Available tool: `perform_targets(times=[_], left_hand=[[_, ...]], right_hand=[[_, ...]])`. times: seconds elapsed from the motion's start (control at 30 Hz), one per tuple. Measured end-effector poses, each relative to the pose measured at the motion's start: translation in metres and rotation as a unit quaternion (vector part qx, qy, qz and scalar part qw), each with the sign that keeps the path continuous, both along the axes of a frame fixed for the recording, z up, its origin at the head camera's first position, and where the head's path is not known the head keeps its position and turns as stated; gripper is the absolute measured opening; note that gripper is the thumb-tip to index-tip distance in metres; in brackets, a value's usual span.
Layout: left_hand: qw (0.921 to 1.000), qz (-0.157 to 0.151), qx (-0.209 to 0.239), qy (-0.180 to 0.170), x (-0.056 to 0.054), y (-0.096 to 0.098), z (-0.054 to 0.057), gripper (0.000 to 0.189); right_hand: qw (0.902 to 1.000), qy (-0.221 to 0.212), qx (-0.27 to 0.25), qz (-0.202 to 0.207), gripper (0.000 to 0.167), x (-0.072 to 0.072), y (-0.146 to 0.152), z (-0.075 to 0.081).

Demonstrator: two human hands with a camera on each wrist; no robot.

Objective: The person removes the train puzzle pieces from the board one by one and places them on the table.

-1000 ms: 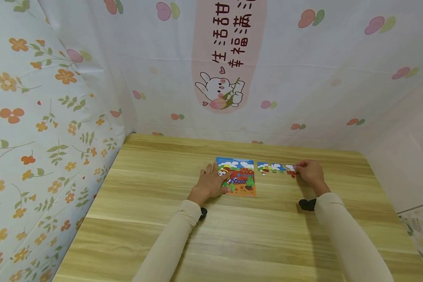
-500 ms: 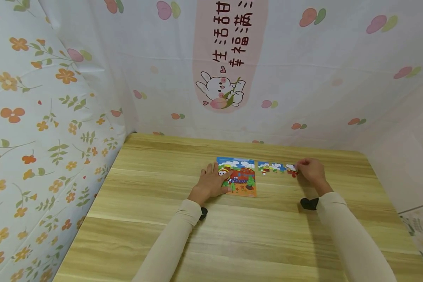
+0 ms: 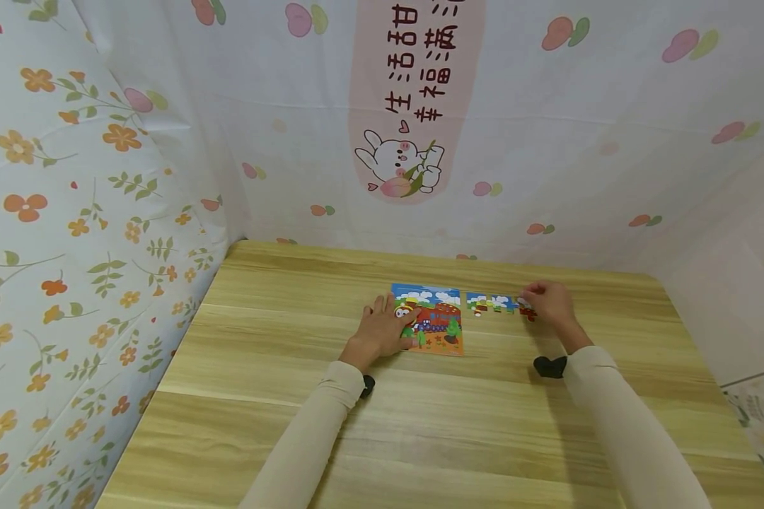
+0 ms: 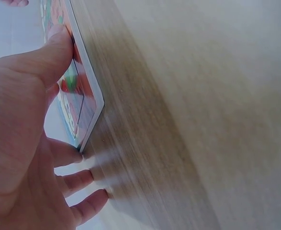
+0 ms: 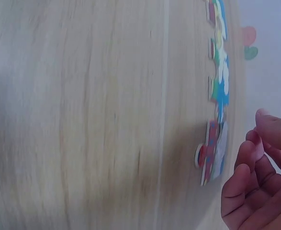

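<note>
A square picture puzzle (image 3: 439, 318) with a red train, clouds and trees lies flat on the table. My left hand (image 3: 380, 331) rests spread on its left side, the thumb (image 4: 59, 48) on the picture and the other fingers by the edge. To the right of it, joined jigsaw pieces (image 3: 489, 302) form a short strip. At the strip's right end is a red, white and blue jigsaw piece (image 5: 212, 153). My right hand (image 3: 552, 305) hovers over that piece, fingers loosely curled; nothing shows between thumb and fingertips in the right wrist view.
The wooden table (image 3: 382, 438) ends at the back against a white printed cloth (image 3: 280, 141). A floral cloth (image 3: 89, 247) hangs along the left side. Black wrist cameras (image 3: 550, 367) sit at both wrists.
My right hand has shifted left from the right edge of the end piece and now partly covers it from above. My left hand and the square puzzle stay in place.
</note>
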State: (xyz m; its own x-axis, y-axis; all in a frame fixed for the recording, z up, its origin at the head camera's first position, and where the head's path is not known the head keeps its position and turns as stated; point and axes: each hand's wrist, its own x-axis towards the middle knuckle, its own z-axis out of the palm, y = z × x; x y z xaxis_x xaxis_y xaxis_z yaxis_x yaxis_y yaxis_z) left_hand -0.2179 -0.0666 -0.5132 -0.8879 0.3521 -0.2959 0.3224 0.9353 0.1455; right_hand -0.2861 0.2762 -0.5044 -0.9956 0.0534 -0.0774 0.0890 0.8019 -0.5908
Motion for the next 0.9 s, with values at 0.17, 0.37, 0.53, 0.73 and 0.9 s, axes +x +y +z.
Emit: perform_targets(times=[0.17, 0.37, 0.53, 0.73, 0.9], left_hand=[[0.9999, 0.009, 0.013, 0.0, 0.0, -0.002, -0.003, 0.08], [0.9997, 0.019, 0.017, 0.006, 0.001, -0.003, -0.005, 0.093], [0.9994, 0.023, 0.02, 0.018, 0.0, -0.004, -0.006, 0.098], [0.9983, 0.035, 0.04, 0.026, 0.0, -0.005, -0.007, 0.1], [0.9956, 0.047, 0.075, 0.03, 0.0, -0.007, -0.007, 0.1]], right_hand=[[1.0, -0.004, -0.001, 0.008, 0.027, -0.001, -0.01, -0.001], [0.9995, -0.003, 0.013, 0.027, 0.027, -0.001, -0.023, 0.001], [0.9983, -0.002, 0.0, 0.058, 0.026, 0.0, -0.036, 0.004], [0.9955, -0.002, -0.016, 0.094, 0.024, -0.001, -0.052, 0.004], [0.9923, -0.017, -0.02, 0.121, 0.023, -0.001, -0.069, 0.003]])
